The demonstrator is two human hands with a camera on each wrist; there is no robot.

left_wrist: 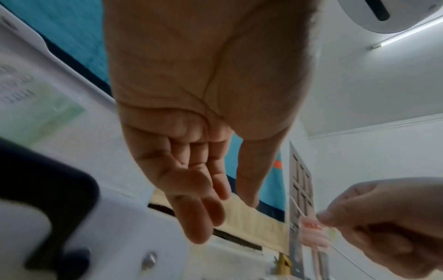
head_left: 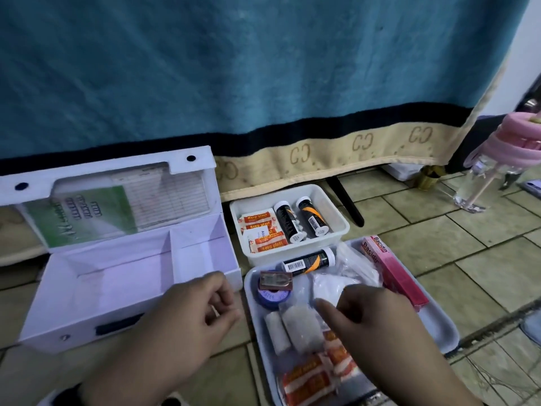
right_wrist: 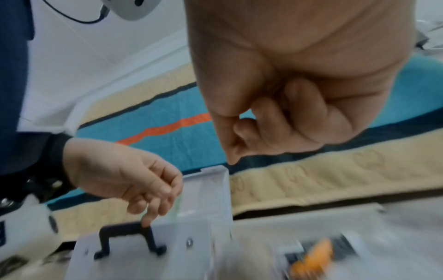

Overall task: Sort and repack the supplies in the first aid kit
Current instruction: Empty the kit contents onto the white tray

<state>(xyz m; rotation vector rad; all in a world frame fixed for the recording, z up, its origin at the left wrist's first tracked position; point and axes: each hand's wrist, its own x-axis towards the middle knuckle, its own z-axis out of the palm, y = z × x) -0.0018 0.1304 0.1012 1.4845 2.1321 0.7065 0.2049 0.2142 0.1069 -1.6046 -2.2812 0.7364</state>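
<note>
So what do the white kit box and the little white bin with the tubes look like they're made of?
Kit box: seems to be matte white board or thin plastic, with flat panels, sharp folded corners and metal rivets; cannot tell which. Little bin: likely smooth moulded plastic, with rounded corners and a rolled rim.

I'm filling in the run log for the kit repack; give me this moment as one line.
left hand empty, above open kit box | right hand fingers curled, over tray of supplies | kit box empty | bin partly filled

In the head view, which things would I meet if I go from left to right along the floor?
Open kit box → left hand → white bin → pink Bacidin box → clear bottle with pink lid.
</note>
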